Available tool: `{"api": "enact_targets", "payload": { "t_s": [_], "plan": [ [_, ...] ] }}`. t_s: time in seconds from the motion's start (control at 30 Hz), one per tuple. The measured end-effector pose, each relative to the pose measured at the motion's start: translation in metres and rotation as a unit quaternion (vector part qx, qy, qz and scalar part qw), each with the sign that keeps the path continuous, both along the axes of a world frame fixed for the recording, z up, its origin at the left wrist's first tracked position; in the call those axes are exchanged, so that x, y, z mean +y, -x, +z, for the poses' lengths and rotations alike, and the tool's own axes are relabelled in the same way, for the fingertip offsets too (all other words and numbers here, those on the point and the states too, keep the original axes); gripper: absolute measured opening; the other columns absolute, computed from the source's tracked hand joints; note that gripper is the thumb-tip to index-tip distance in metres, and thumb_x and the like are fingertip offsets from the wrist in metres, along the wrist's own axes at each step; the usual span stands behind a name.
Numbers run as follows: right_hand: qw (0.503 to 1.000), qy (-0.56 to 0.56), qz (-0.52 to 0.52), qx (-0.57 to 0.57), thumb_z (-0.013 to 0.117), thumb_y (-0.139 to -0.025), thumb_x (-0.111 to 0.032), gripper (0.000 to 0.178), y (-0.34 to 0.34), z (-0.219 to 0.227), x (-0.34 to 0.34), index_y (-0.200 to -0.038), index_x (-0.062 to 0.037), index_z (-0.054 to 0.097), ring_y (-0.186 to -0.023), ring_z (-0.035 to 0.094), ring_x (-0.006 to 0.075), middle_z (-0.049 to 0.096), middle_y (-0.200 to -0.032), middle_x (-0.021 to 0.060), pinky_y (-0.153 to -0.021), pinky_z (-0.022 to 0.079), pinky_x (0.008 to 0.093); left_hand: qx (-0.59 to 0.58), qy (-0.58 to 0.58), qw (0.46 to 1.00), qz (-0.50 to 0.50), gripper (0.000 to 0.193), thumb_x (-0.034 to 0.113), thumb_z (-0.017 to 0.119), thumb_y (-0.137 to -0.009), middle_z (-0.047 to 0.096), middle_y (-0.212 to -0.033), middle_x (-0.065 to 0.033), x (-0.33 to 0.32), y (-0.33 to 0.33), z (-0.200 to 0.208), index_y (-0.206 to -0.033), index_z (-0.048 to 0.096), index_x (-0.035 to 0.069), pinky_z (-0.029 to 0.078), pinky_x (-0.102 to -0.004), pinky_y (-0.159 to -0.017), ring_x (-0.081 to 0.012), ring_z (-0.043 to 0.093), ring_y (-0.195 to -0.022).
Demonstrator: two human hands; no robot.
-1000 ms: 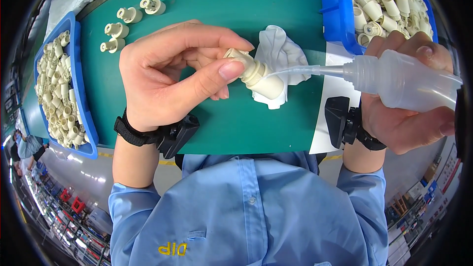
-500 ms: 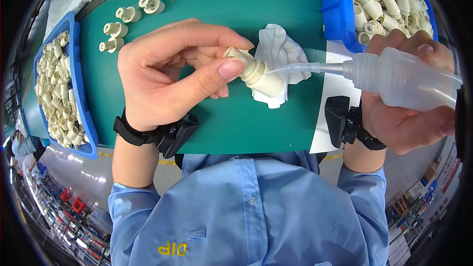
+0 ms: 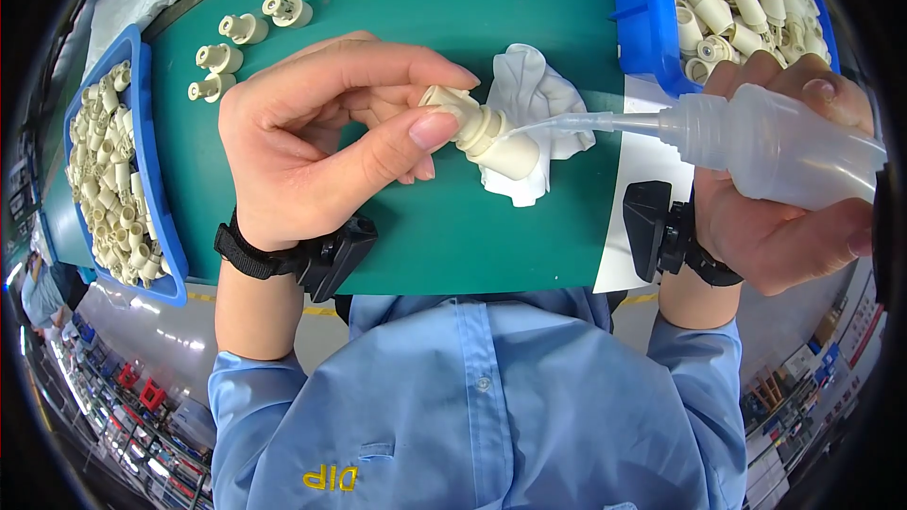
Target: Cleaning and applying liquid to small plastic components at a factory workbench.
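Note:
Between thumb and fingers, my left hand (image 3: 312, 132) grips a cream-coloured plastic socket-like part (image 3: 505, 153), tilted with its wide end toward the lower right. My right hand (image 3: 784, 217) is wrapped round a translucent squeeze bottle (image 3: 789, 146) lying on its side in the grip. The bottle's thin bent nozzle (image 3: 576, 121) points left, its tip at the collar of the cream part; whether the two touch I cannot tell. Behind and below the part, a crumpled white cloth (image 3: 534, 85) lies on the green mat (image 3: 425, 0).
Several similar cream parts (image 3: 219, 58) stand in a row at the far left of the mat. A blue tray (image 3: 151, 170) of small cream pieces sits at the left, and a blue bin (image 3: 652, 28) of such parts at the far right. White paper (image 3: 619, 217) lies near the right wrist.
My left hand and the cream part have shifted very slightly left. The bottle stays almost in place, its nozzle tip still at the part.

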State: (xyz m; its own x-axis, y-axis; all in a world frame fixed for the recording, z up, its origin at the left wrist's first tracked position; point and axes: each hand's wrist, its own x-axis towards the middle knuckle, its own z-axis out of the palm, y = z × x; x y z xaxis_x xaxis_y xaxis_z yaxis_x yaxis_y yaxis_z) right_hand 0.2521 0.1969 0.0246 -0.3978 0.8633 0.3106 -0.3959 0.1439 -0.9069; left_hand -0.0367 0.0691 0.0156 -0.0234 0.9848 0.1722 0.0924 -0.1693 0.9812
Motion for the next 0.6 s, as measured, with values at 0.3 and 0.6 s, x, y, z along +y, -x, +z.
{"api": "enact_targets", "payload": {
  "t_s": [0.3,0.6],
  "plan": [
    [1.000,-0.005,-0.002,0.003,0.046,-0.091,-0.059,0.065,-0.0008,-0.0003,-0.0011,-0.122,-0.0023,0.054,-0.066,0.058,0.0231,0.058,-0.097,0.0122,-0.055,0.046,0.0358,0.013,-0.019,1.000,-0.001,0.024,-0.002,0.066,-0.085,0.061,-0.083,-0.0131,0.0009,-0.0001,-0.0018,-0.105,0.064,-0.014,0.047,-0.0213,-0.051,-0.0143,0.063,-0.059],
    [1.000,-0.010,-0.002,0.007,0.046,-0.091,-0.057,0.064,0.0050,-0.0010,-0.0035,-0.122,-0.0022,0.054,-0.067,0.058,0.0237,0.058,-0.098,0.0127,-0.056,0.046,0.0363,0.013,-0.026,1.000,-0.001,0.024,-0.003,0.066,-0.084,0.061,-0.083,-0.0131,0.0010,0.0005,-0.0029,-0.106,0.064,-0.014,0.047,-0.0211,-0.051,-0.0146,0.063,-0.059]
  ]
}}
